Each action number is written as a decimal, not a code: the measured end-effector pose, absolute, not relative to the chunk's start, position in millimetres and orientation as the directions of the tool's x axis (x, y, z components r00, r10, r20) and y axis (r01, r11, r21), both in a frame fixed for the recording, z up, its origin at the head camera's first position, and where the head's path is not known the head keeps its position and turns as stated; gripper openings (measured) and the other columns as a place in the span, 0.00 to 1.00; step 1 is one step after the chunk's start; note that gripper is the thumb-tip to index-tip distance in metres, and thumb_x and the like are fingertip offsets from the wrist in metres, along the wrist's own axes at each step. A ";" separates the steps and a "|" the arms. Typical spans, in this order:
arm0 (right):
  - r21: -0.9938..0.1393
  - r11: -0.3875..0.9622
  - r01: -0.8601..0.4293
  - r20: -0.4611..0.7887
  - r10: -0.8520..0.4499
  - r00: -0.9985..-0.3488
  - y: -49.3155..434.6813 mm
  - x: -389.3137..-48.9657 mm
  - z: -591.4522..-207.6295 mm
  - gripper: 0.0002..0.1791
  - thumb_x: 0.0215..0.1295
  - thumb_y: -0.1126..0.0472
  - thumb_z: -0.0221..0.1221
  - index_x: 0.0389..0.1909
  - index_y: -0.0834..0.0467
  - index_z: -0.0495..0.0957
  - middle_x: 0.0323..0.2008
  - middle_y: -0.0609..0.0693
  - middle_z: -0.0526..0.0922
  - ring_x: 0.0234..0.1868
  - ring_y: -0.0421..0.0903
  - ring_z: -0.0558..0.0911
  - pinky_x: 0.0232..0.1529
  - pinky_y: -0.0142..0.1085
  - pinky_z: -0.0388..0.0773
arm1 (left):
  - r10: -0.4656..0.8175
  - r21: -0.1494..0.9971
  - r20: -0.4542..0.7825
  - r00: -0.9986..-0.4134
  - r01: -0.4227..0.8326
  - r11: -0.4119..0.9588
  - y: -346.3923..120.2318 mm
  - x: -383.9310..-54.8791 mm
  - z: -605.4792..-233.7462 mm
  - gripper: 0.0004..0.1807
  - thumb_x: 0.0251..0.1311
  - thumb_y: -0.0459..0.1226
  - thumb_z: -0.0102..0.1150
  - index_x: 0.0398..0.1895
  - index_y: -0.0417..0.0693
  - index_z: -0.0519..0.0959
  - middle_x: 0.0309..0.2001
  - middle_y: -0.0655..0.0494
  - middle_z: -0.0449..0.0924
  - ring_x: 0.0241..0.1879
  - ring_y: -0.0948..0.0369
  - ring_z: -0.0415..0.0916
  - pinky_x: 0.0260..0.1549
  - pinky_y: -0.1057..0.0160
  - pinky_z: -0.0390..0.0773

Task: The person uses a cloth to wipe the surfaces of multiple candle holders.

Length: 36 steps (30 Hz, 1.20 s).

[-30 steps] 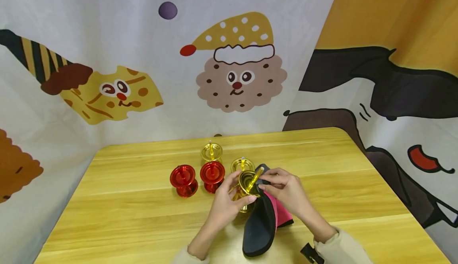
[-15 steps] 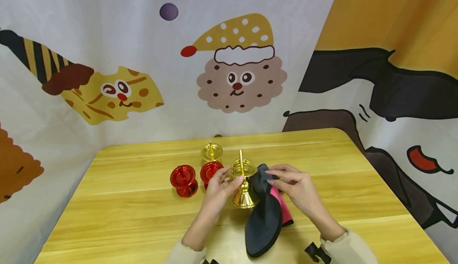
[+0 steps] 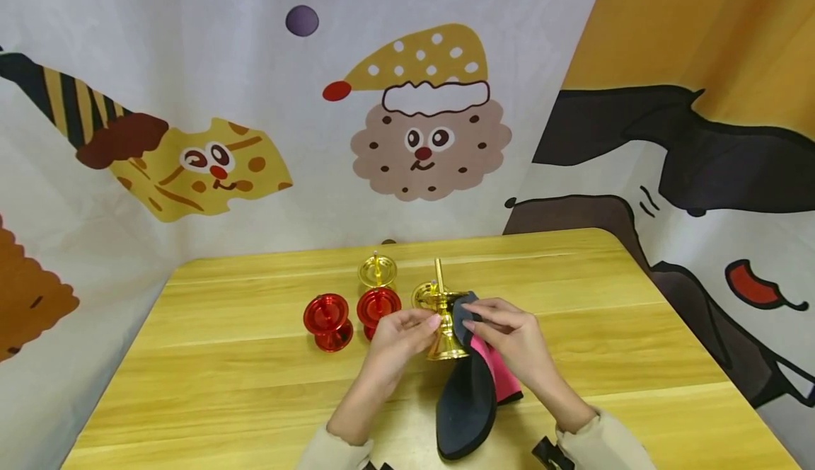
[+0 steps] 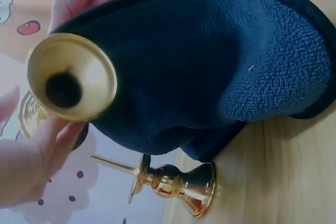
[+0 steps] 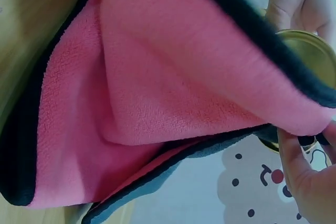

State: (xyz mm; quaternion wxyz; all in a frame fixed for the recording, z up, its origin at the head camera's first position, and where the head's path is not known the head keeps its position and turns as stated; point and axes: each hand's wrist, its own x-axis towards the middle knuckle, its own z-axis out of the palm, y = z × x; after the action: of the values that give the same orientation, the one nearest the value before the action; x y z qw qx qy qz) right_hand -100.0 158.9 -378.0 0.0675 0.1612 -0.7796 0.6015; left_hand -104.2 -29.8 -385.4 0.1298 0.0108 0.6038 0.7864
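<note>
- Pinching its stem between thumb and fingers, the left hand (image 3: 396,346) holds a gold candle holder (image 3: 447,332) raised above the wood-grain table (image 3: 191,385).
- The right hand (image 3: 514,335) pinches the upper end of a grey-and-pink cloth (image 3: 463,413) beside that holder's dish; whether the two touch, I cannot tell.
- A tall spike rises from the held holder's dish; its flared base is hollow, showing a dark opening.
- A second gold candle holder (image 4: 178,186) stands just behind, spike in its dish.
- Leftward stand two red candle holders (image 3: 326,320), side by side, with a third gold candle holder (image 3: 377,273) behind one.
- Printed on the curtain (image 3: 242,3): a cookie face (image 3: 429,176) and a cheese wedge (image 3: 255,165).
</note>
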 end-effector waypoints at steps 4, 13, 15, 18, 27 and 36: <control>-0.913 0.236 -0.334 0.301 -0.165 -0.939 159.6 -100.7 -377.5 0.12 0.56 0.68 0.61 0.43 0.64 0.81 0.41 0.56 0.79 0.29 0.39 0.78 0.26 0.30 0.78 | 0.340 0.957 -0.100 -0.935 -0.184 -0.223 -36.1 -103.3 -388.9 0.28 0.50 0.29 0.64 0.55 0.27 0.67 0.49 0.42 0.73 0.48 0.54 0.73 0.43 0.64 0.76; -0.890 0.262 -0.374 0.319 -0.231 -0.919 163.1 -102.2 -377.0 0.14 0.58 0.69 0.59 0.46 0.63 0.79 0.41 0.55 0.79 0.31 0.40 0.77 0.27 0.31 0.78 | 0.455 0.958 -0.074 -0.887 -0.190 -0.215 -43.3 -101.6 -389.0 0.35 0.46 0.23 0.64 0.60 0.30 0.63 0.59 0.40 0.64 0.51 0.51 0.70 0.42 0.61 0.77; -0.881 0.251 -0.402 0.323 -0.303 -0.897 165.6 -102.9 -376.8 0.16 0.60 0.69 0.58 0.49 0.64 0.78 0.41 0.56 0.77 0.32 0.40 0.76 0.27 0.30 0.77 | 0.461 0.954 -0.074 -0.884 -0.198 -0.227 -43.5 -101.5 -389.9 0.34 0.47 0.23 0.64 0.60 0.30 0.63 0.57 0.41 0.64 0.48 0.52 0.72 0.41 0.61 0.77; -0.884 0.197 -0.424 0.311 -0.429 -0.848 171.1 -104.4 -375.8 0.18 0.62 0.70 0.55 0.54 0.66 0.73 0.45 0.58 0.74 0.37 0.42 0.75 0.31 0.32 0.77 | 0.462 0.956 -0.064 -0.885 -0.187 -0.224 -44.0 -101.8 -392.2 0.34 0.47 0.24 0.64 0.59 0.30 0.64 0.53 0.41 0.67 0.46 0.53 0.73 0.42 0.62 0.77; -0.916 0.155 -0.370 0.270 -0.443 -0.855 174.6 -106.0 -377.7 0.19 0.58 0.69 0.59 0.53 0.66 0.75 0.43 0.57 0.74 0.37 0.43 0.75 0.32 0.31 0.77 | 0.444 0.965 -0.055 -0.894 -0.162 -0.206 -43.4 -102.1 -396.9 0.33 0.45 0.26 0.66 0.58 0.34 0.66 0.49 0.45 0.71 0.45 0.53 0.73 0.40 0.63 0.76; -0.930 0.173 -0.323 0.252 -0.337 -0.907 168.9 -106.5 -383.1 0.16 0.55 0.71 0.60 0.47 0.66 0.78 0.41 0.58 0.77 0.38 0.45 0.78 0.34 0.32 0.78 | 0.381 0.991 -0.038 -0.924 -0.083 -0.103 -40.7 -98.0 -395.7 0.33 0.45 0.29 0.68 0.58 0.37 0.68 0.50 0.44 0.72 0.46 0.53 0.72 0.41 0.62 0.76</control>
State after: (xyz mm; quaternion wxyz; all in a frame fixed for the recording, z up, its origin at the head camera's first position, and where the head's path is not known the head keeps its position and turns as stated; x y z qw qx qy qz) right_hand -106.5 168.9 -383.1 -0.0058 0.2156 -0.7657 0.6059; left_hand -98.0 -40.7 -395.7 0.1582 0.1147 0.6506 0.7338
